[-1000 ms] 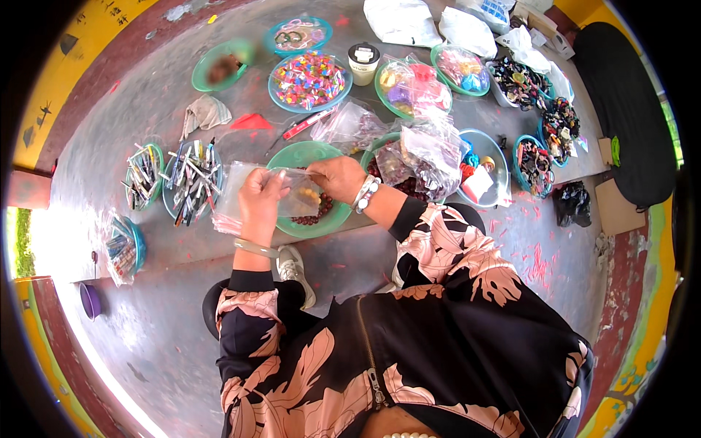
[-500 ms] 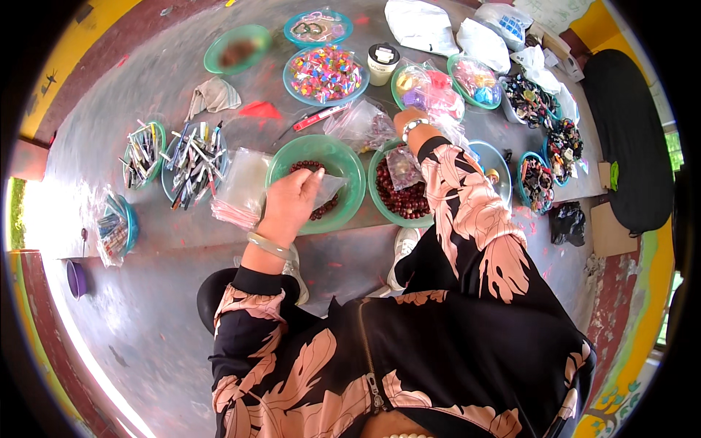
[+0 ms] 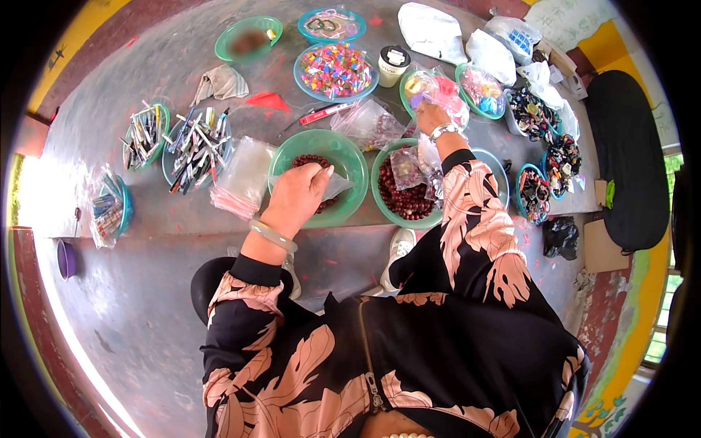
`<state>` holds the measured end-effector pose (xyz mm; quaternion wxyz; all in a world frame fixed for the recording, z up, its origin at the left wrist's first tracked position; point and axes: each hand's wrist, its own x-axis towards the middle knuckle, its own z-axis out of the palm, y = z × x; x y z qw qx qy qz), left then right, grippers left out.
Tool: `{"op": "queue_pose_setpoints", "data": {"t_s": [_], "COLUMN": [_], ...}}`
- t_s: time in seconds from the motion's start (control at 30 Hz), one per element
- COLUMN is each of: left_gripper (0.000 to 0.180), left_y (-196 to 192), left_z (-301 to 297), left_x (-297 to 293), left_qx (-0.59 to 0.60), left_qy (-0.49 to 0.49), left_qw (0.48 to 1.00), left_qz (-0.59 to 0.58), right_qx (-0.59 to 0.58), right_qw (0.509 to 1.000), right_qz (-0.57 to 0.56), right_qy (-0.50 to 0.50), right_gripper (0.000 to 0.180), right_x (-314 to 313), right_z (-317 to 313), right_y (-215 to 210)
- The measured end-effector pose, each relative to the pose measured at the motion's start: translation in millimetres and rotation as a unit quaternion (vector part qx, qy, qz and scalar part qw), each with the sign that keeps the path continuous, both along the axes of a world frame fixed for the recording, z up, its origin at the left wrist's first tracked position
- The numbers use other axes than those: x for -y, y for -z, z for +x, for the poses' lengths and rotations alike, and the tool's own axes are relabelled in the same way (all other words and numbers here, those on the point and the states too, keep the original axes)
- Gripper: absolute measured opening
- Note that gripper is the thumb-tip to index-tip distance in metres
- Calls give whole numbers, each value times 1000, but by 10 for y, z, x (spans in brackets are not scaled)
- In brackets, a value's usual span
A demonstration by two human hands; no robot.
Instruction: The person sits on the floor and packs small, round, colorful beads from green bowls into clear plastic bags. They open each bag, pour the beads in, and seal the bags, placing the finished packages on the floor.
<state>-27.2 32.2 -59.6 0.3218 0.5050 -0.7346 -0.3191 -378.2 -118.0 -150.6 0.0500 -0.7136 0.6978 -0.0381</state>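
My left hand (image 3: 298,191) is closed in a pinch on a small clear plastic bag (image 3: 336,187), held over a green bowl (image 3: 353,157). Dark red bead strings (image 3: 310,160) lie inside that bowl, partly behind the hand. My right hand (image 3: 434,118) reaches to the near side of another green bowl (image 3: 406,93) with bagged pink, yellow and purple pieces (image 3: 442,90). Its fingers point down and are mostly hidden, so their grip does not show. Between the hands, a third green bowl (image 3: 380,206) contains more dark red beads (image 3: 412,203) and a small filled clear packet (image 3: 406,169).
Flat clear bags (image 3: 244,171) lie left of my left hand, beside bowls of pens (image 3: 197,150). Farther off stand a bowl of colourful wrapped pieces (image 3: 336,71) and a lidded cup (image 3: 393,66). Bowls of dark hair ties (image 3: 533,191) and white bags (image 3: 431,33) occupy the right.
My right hand has moved slightly farther off and to the right, toward the bowl of bagged coloured pieces. The left hand still holds the clear bag. The whole view has shifted slightly.
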Motion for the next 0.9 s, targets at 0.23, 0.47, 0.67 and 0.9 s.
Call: {"op": "queue_pose_setpoints", "data": {"t_s": [0.23,0.47,0.67,0.9], "left_gripper": [36,36,34,24], "left_y": [-29,-28,42,102], "left_z": [-60,-69,-24,56], "left_x": [-2,-23,31,81], "left_qx": [6,17,-11,-200], "left_qy": [21,25,-25,13], "left_qw": [1000,999,996,964], "left_qz": [8,14,87,173], "right_qx": [86,365,502,584], "right_qw": [991,931,863,792], "right_qz": [-102,-25,51,172], "right_qy": [15,-14,-16,-48], "right_gripper": [20,12,16,25], "right_x": [-91,-363,-433,-559], "right_z": [14,525,734,1014], "right_y": [-375,-1013,-1185,-1223]}}
